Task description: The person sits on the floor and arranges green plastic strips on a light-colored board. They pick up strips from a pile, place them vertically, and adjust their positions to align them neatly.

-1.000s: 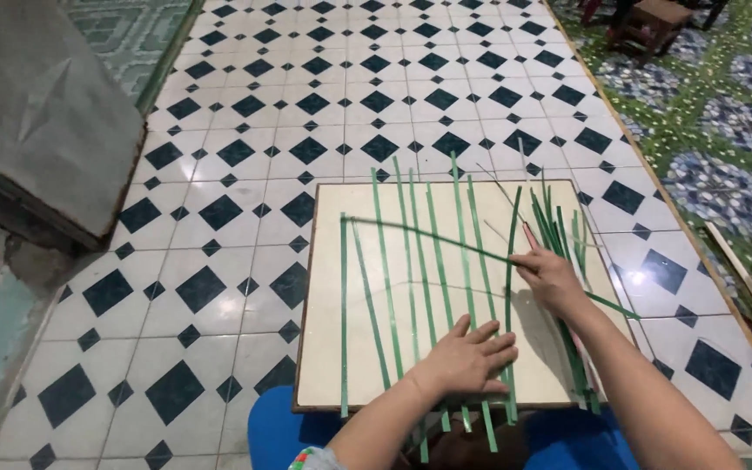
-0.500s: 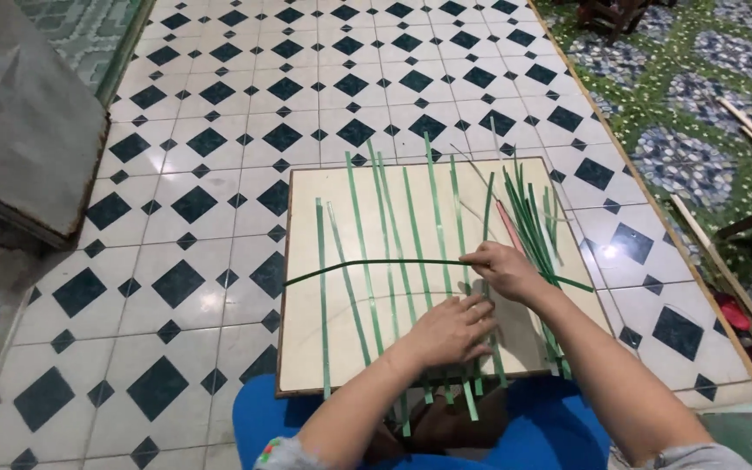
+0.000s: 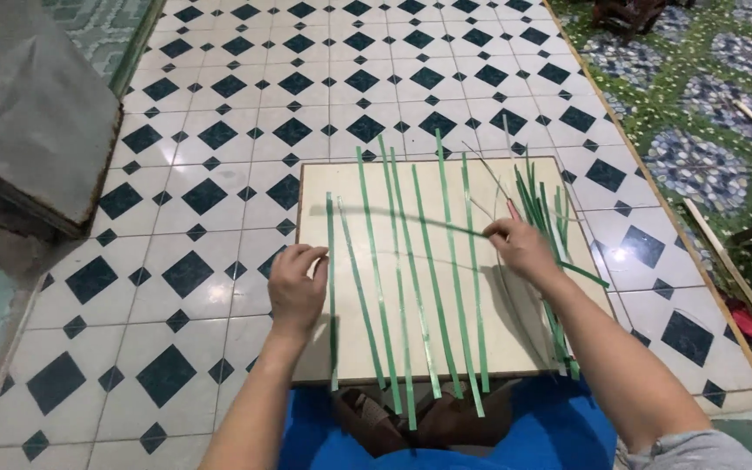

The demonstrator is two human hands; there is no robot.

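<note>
Green strips (image 3: 419,287), thin, flat and ribbon-like, lie lengthwise on a pale square board (image 3: 315,348), running from the person toward the tiled floor (image 3: 245,113). The left hand (image 3: 296,287) rests curled at the outermost strip; the right hand (image 3: 522,248) pinches a blurred crosswise strip (image 3: 393,216).

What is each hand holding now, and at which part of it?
The right hand pinches one end of a crosswise green strip. The left hand touches the leftmost strip near its middle; a grip cannot be told.
</note>
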